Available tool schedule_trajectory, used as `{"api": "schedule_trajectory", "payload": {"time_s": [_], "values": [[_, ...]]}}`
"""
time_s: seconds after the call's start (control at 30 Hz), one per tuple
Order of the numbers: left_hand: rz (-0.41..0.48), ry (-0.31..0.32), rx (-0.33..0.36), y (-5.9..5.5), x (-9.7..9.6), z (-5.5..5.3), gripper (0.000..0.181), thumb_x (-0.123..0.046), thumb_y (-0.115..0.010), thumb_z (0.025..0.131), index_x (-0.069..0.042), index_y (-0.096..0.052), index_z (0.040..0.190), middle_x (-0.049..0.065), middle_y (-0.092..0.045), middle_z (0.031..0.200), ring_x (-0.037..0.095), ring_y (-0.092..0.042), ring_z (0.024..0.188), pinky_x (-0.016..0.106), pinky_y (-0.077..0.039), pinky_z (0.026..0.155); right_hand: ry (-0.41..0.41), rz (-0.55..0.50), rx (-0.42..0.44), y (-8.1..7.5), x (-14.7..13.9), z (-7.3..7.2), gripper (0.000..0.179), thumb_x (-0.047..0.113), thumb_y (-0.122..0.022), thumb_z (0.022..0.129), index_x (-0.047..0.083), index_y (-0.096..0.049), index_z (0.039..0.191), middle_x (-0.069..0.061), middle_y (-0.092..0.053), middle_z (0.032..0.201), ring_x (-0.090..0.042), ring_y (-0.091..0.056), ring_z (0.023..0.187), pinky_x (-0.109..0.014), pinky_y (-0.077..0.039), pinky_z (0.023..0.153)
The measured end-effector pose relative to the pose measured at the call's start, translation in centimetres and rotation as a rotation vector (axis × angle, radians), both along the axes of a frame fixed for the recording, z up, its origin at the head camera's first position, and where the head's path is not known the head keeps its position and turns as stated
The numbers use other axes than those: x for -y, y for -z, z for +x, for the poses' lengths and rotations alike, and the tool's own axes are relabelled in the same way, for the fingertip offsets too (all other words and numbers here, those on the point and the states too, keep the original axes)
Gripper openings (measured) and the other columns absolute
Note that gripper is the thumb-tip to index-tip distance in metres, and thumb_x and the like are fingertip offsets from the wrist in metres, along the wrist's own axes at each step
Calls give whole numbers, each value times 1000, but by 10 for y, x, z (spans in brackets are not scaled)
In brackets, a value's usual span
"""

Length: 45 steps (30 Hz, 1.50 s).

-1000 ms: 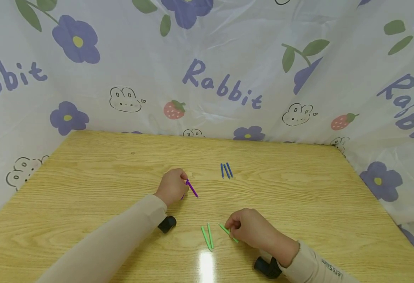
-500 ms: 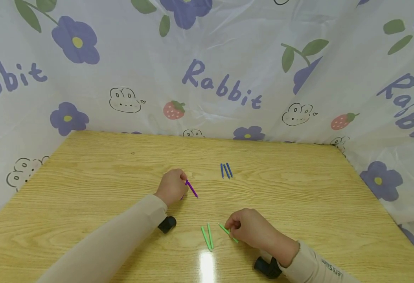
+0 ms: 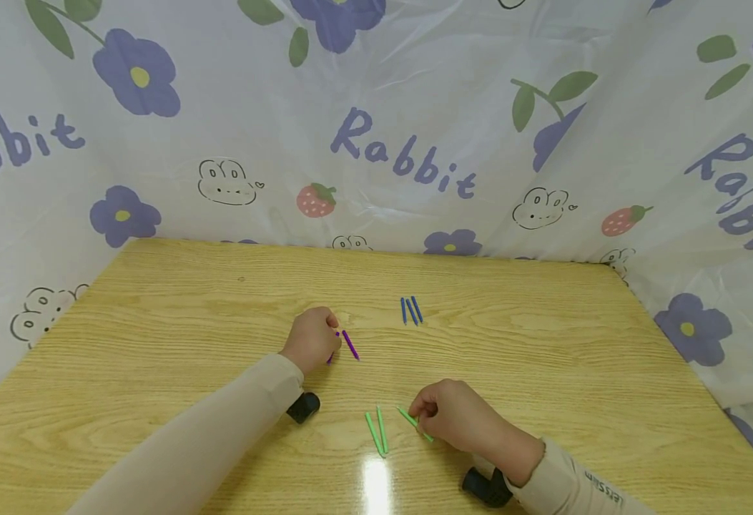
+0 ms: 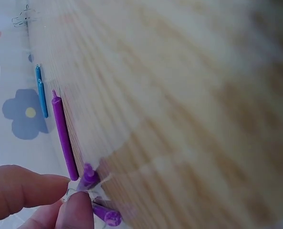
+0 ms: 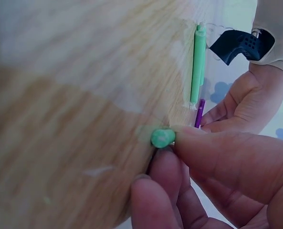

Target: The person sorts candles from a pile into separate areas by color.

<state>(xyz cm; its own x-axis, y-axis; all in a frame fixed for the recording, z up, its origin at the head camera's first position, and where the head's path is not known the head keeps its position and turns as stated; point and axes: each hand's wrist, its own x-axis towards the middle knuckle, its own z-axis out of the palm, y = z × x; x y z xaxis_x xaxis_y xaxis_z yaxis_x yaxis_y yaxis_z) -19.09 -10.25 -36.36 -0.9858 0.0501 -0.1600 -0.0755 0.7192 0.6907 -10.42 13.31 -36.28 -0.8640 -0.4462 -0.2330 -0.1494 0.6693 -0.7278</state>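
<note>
My left hand (image 3: pixel 314 338) pinches a purple crayon (image 3: pixel 330 359) whose middle is hidden by the fingers. Just right of it, a second purple crayon (image 3: pixel 351 345) lies slanted on the wooden table (image 3: pixel 511 343); in the left wrist view this purple crayon (image 4: pixel 65 138) rises just past the fingertips. My right hand (image 3: pixel 450 415) has thumb and fingers on a green crayon (image 3: pixel 407 415), and in the right wrist view the blunt end of the green crayon (image 5: pixel 162 138) shows between them. Two more green crayons (image 3: pixel 376 433) lie close together to its left.
Three blue crayons (image 3: pixel 412 310) lie side by side farther back. A patterned cloth (image 3: pixel 260 129) hangs behind and beside the table. Black wrist cameras show below the left wrist (image 3: pixel 304 408) and right wrist (image 3: pixel 487 486).
The purple crayon in the left hand has shifted slightly, and a small gap now shows between its upper end and the neighbouring purple crayon. The right hand and green crayons look the same.
</note>
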Motion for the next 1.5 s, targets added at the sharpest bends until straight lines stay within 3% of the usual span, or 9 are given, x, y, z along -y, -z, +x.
{"api": "schedule_trajectory", "payload": {"time_s": [0.57,0.93,1.27,1.5], "values": [[77,-32,36,-8,4,2,21,4,-58,86,4,-61,107,16,-63,98,22,-53,75,27,-42,57,-6,-1,-3,-1,0,0,14,-4,-63,85,4,-72,91,1,-65,76,-14,-52,63,-24,-40,52],[166,-30,8,-10,12,3,24,5,-61,82,6,-62,106,15,-61,96,25,-57,86,30,-47,67,-9,-5,5,-3,0,0,14,-6,-62,84,2,-72,91,1,-65,77,-14,-53,65,-24,-41,53],[281,-40,50,-12,15,10,23,4,-62,82,4,-62,105,10,-59,93,22,-54,84,27,-45,67,-10,3,-1,-2,0,0,15,-5,-62,84,3,-72,92,1,-66,77,-13,-54,65,-25,-42,54],[332,-12,73,-11,15,18,25,5,-61,81,5,-61,106,10,-60,91,19,-54,78,27,-46,65,-13,4,-3,-3,0,0,14,-5,-62,84,3,-72,92,1,-66,77,-13,-54,66,-25,-42,54]]}}
